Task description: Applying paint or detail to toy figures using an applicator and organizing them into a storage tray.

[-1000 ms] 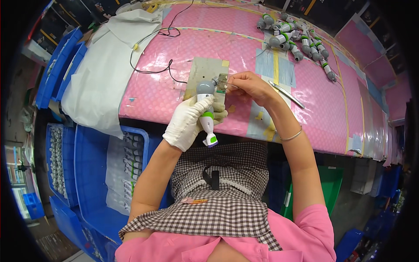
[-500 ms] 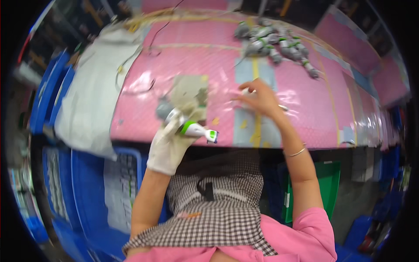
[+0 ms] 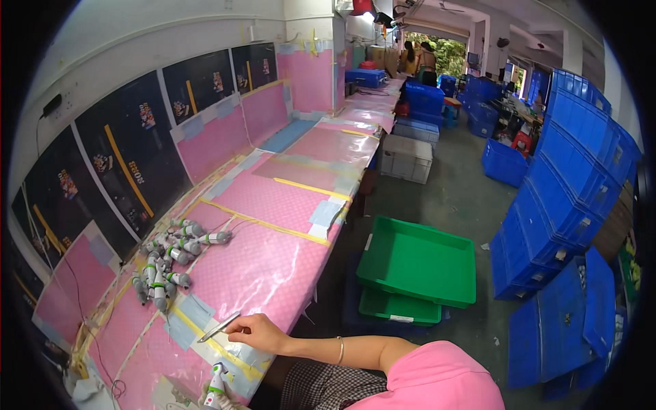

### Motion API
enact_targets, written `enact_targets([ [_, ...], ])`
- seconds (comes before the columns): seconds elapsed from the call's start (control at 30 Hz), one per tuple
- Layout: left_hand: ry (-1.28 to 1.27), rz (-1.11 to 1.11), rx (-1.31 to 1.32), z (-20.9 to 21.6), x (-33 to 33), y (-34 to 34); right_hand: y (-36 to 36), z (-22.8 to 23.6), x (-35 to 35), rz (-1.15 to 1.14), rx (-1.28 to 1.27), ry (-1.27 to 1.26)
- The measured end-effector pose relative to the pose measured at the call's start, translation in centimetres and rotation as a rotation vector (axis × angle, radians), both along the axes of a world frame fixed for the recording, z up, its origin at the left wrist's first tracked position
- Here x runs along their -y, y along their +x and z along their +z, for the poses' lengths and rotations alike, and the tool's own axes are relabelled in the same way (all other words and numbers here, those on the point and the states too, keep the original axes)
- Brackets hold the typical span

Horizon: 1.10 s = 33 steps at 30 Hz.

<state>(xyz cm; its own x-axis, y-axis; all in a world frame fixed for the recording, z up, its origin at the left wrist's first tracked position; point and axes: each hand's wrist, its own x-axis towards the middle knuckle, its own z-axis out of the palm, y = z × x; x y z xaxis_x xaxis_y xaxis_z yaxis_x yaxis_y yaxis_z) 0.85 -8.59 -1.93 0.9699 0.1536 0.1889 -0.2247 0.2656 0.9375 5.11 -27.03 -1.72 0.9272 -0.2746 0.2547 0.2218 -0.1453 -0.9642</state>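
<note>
At the near edge of the pink-covered table, my bare right hand [image 3: 258,333] is closed around a slim silver pen-shaped tool [image 3: 219,328]. Its long end points left and away from my fingers, over a yellow tape strip. Low in the view, a white piece with green bands [image 3: 216,384] is cut off by the picture's edge. Next to it lies a pale, boxy shape that I cannot identify. My left hand cannot be made out for certain there. Farther along the table lies a heap of similar white, grey and green pieces [image 3: 167,256].
The pink table [image 3: 266,253] runs far ahead along a wall with dark panels. Green trays [image 3: 417,263] are stacked on the floor to its right. Tall stacks of blue crates [image 3: 547,198] line the right side. A grey crate [image 3: 405,158] stands beside the table farther on; two people are in the distance.
My view has swung to the right, bringing the long table, floor and crates in. My gloved left hand, earlier holding a white-and-green piece, has largely left the picture. The silver tool now shows plainly.
</note>
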Motion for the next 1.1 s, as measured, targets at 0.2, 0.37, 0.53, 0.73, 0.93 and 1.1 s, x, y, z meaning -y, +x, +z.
enact_targets([
  [0.2,-0.340,-0.181,-0.104,-1.4,2.4,1.2,-3.3,1.0,-2.3,0.104,-0.127,0.115],
  [0.37,-0.569,-0.007,-0.305,-2.5,-0.5,-0.2,-4.6,-0.6,-4.6,0.107,-0.185,0.120],
  [0.53,-0.681,0.151,-0.298,-3.6,-1.1,-0.8,-4.1,-1.9,-7.7,0.143,-0.149,0.119],
  [0.73,-0.716,0.075,-0.368,-2.2,-1.0,-0.3,-3.5,-1.3,-9.3,0.145,-0.088,0.100],
  [0.93,-0.652,0.131,-0.402,-2.7,-0.7,-0.1,-2.9,-1.4,-9.1,0.156,0.053,-0.172],
  [1.1,-0.671,0.135,-0.379,-2.5,-0.6,-0.1,-2.5,-1.3,-8.8,0.158,0.009,-0.163],
])
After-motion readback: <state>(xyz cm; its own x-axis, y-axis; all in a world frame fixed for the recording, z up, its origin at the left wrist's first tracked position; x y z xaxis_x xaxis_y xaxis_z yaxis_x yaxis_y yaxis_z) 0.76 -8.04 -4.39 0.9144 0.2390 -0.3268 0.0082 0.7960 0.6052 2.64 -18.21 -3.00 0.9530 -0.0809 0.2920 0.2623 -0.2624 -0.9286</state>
